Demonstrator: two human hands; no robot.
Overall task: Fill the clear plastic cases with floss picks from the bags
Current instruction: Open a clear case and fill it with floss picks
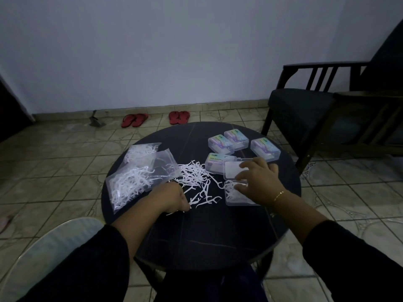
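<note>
An open clear plastic case [234,196] with white floss picks in its base lies on the round dark table [202,232]. Its lid [232,172] stands back, and my right hand [259,182] holds the case, fingers on the lid and the base rim. Loose white floss picks [194,177] lie scattered in the table's middle. My left hand [174,198] is curled over picks at the pile's near edge and pinches some. Two clear bags [139,171] of picks lie at the left. Several closed cases [265,149] with coloured labels sit at the back right.
A dark wooden armchair [316,110] stands right of the table. Red sandals [178,117] and a small hatchet [96,120] lie on the tiled floor by the wall. A pale curved chair edge [50,247] is at the lower left.
</note>
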